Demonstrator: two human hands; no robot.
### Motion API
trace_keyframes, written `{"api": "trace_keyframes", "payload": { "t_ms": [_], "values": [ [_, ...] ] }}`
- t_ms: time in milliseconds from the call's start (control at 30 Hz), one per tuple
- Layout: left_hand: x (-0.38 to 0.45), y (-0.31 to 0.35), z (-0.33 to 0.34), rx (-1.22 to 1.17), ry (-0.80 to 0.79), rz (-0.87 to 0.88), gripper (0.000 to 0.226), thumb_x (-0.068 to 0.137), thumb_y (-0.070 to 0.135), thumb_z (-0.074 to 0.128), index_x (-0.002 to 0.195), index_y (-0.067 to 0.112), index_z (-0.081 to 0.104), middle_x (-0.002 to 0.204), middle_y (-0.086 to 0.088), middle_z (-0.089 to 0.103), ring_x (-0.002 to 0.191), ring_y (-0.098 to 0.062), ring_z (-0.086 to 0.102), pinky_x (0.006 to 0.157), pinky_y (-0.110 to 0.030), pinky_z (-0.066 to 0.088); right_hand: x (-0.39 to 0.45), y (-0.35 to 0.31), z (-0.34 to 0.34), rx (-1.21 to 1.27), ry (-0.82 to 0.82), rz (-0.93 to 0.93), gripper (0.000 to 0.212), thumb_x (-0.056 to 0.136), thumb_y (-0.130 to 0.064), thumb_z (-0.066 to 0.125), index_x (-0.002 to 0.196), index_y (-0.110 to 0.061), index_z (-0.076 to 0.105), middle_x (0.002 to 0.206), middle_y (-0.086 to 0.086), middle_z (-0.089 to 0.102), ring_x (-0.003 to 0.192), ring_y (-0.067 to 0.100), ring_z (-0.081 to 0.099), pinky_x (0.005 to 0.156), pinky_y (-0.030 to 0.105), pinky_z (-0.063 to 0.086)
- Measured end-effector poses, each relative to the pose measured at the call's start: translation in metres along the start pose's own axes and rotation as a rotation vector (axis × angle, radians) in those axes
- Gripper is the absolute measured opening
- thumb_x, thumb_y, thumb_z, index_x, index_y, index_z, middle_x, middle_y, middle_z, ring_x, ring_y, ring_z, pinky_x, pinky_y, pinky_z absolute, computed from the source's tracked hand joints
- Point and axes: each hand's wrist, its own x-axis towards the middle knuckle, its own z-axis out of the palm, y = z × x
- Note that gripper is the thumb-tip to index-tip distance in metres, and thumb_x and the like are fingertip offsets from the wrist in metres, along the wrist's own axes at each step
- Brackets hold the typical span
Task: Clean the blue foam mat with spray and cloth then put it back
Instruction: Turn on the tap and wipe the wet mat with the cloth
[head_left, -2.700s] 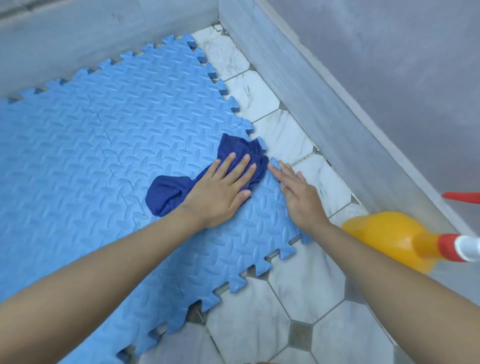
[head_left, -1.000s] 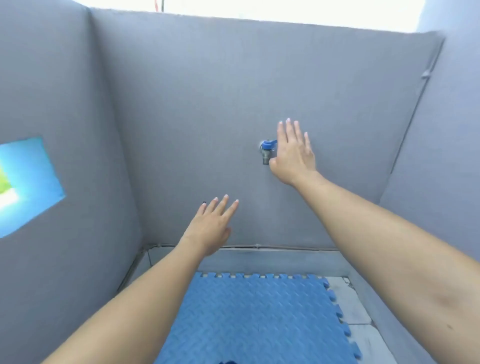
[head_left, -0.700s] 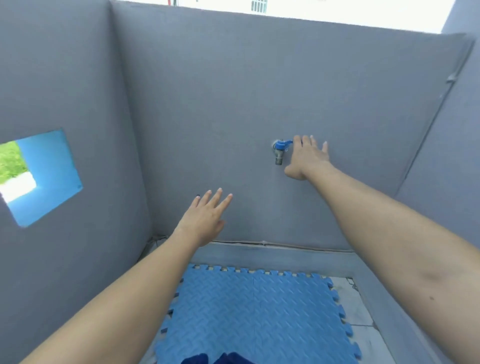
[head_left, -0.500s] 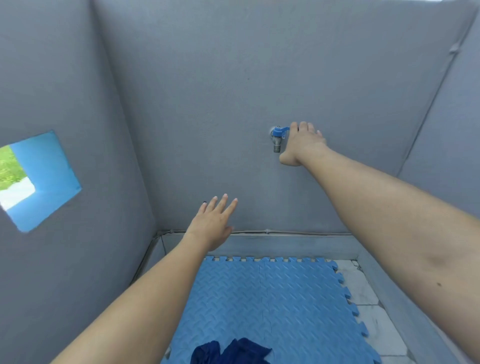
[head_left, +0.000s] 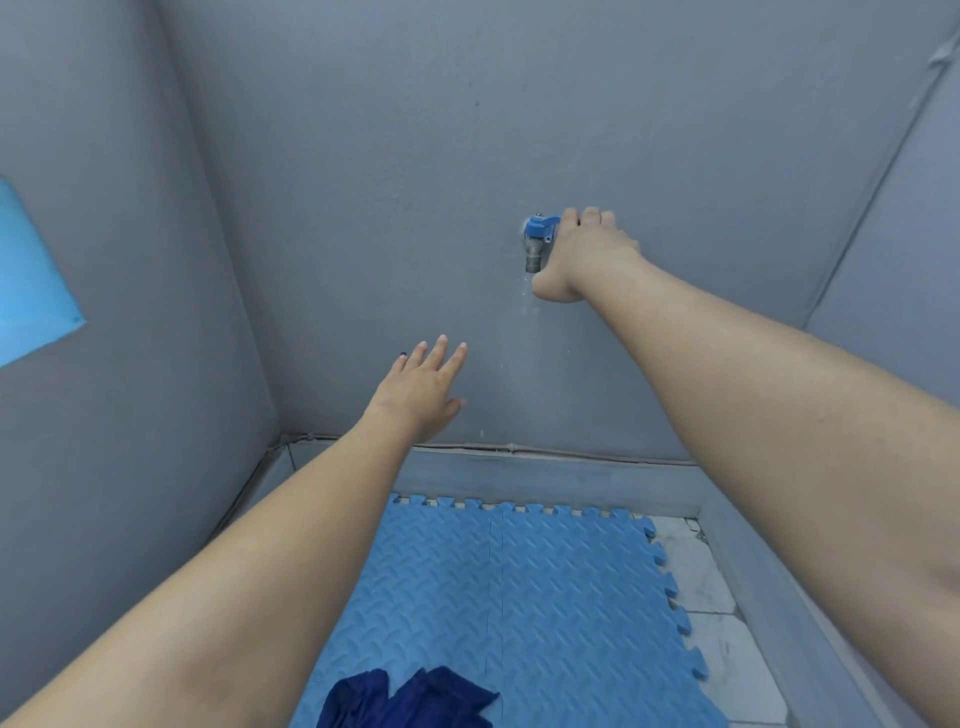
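Head view, right hand (head_left: 584, 249) gripping blue tap (head_left: 538, 236) handle on grey wall (head_left: 395, 156), left hand (head_left: 423, 389) spread wide and empty, mat (head_left: 545, 597) on floor below, cloth (head_left: 405, 699) lying on its near edge.

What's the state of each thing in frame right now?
Tap: right hand on its blue handle; a faint trickle seems to fall below the spout.
Right hand: closed over the handle.
Left hand: open, empty, fingers spread, raised toward the wall.
Mat: flat on the floor.
Cloth: crumpled, lying loose on the mat.
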Motion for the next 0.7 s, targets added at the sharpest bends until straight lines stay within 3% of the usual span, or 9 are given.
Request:
{"api": "trace_keyframes", "payload": {
  "t_ms": [233,467,700],
  "values": [
    [-0.007,-0.013,0.015,-0.007,-0.045,-0.02,0.071,0.1,0.042,0.038,0.154,0.023,-0.004,0.162,-0.006,-0.004,0.148,-0.029,0.003,0.12,-0.043,0.011,-0.004,-0.002,0.0,0.003,0.009,0.008,0.077,0.083,-0.037,0.057,0.145,-0.006,0.025,0.142,0.013,0.035,0.136,0.028,0.029,0.099,0.038,0.037],
    [-0.006,-0.022,0.017,-0.008,-0.01,-0.017,0.071,0.1,0.043,0.038,0.154,0.022,-0.003,0.162,-0.008,-0.002,0.148,-0.029,0.005,0.119,-0.043,0.013,-0.01,-0.005,0.007,-0.006,0.012,0.011,0.097,0.082,-0.038,0.058,0.155,-0.005,0.004,0.152,0.013,0.023,0.144,0.029,0.017,0.108,0.038,0.033],
    [-0.007,-0.029,0.025,-0.041,-0.012,-0.03,0.071,0.1,0.042,0.038,0.154,0.022,-0.004,0.162,-0.008,-0.004,0.148,-0.028,0.004,0.119,-0.042,0.012,-0.013,-0.003,0.01,-0.002,0.009,-0.016,0.1,0.083,-0.039,0.055,0.156,-0.007,-0.005,0.16,0.013,0.009,0.149,0.03,0.004,0.115,0.043,0.027]
  ]
}}
